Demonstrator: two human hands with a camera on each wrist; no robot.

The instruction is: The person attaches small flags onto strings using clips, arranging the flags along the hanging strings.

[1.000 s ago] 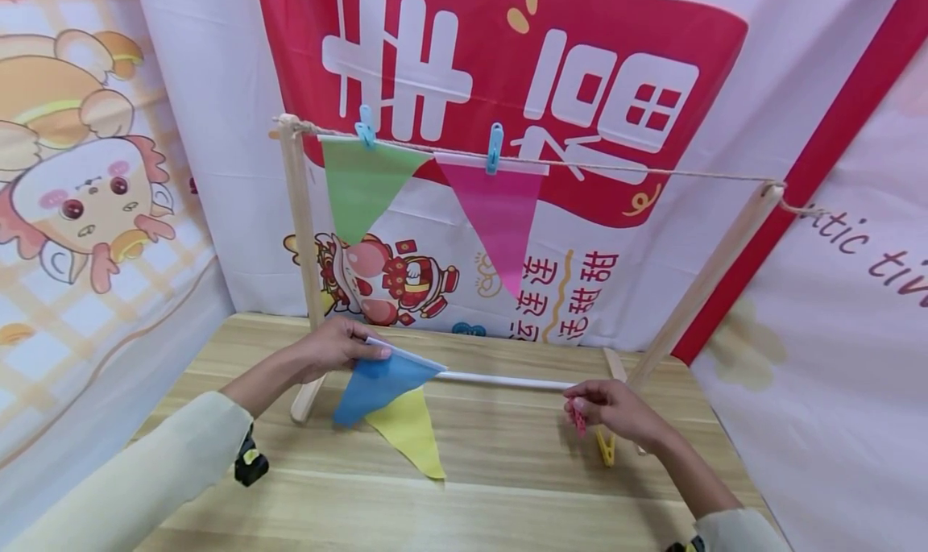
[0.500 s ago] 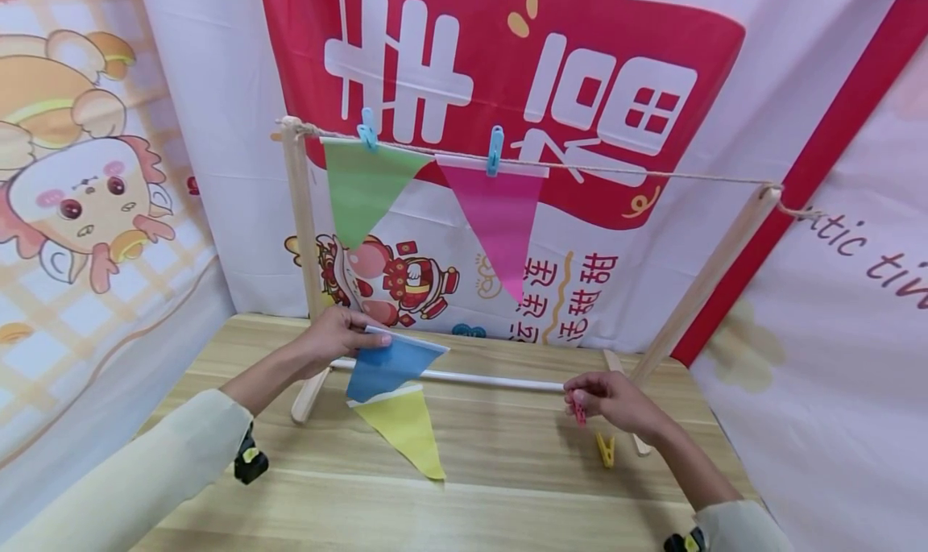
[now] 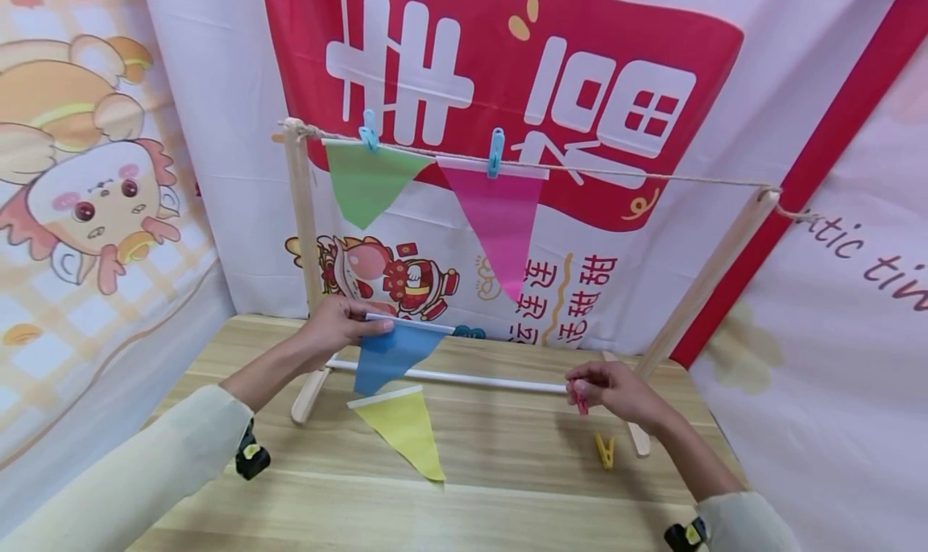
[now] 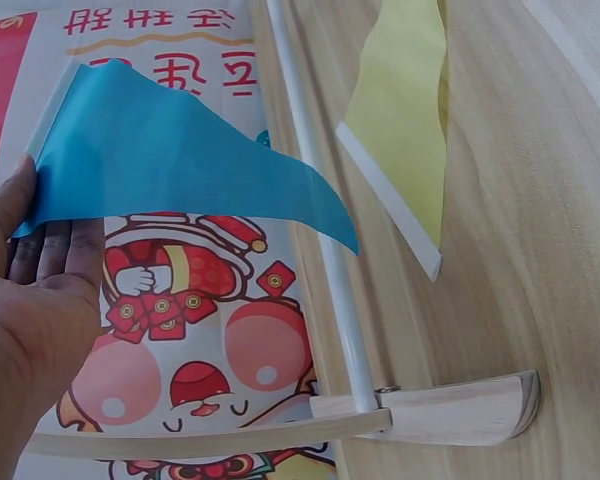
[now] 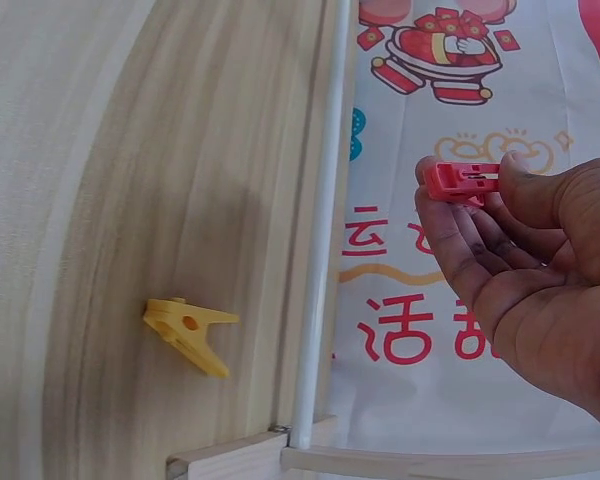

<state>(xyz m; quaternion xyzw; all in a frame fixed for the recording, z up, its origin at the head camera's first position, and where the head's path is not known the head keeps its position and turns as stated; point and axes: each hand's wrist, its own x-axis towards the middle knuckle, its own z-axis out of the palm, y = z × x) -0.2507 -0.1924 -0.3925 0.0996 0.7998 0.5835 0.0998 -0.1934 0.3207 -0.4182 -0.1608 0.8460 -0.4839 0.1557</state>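
A blue triangular pennant [image 3: 395,354] hangs point down from my left hand [image 3: 339,326], whose thumb and fingers pinch one end of its white top edge. My right hand [image 3: 616,391] pinches a red clothespin [image 5: 462,182] between thumb and fingertips, above the table's right side. On the string [image 3: 631,173] overhead, a green pennant [image 3: 373,180] and a pink pennant [image 3: 500,213] hang, each under a light blue clothespin [image 3: 496,152]. A yellow pennant [image 3: 406,431] lies on the table below the blue one. Near my right hand rests a yellow clothespin [image 3: 605,451].
The string runs between a left wooden post [image 3: 303,222] and a right wooden post [image 3: 706,286]. A white rod [image 3: 493,382] joins the stand low down, above the wooden table [image 3: 304,504]. Printed cloth [image 3: 246,213] closes off the back and both sides.
My left hand has risen slightly with the blue pennant, which has swung to hang more upright and uncovered the yellow pennant's top edge. My right hand has risen a little with the red clothespin.
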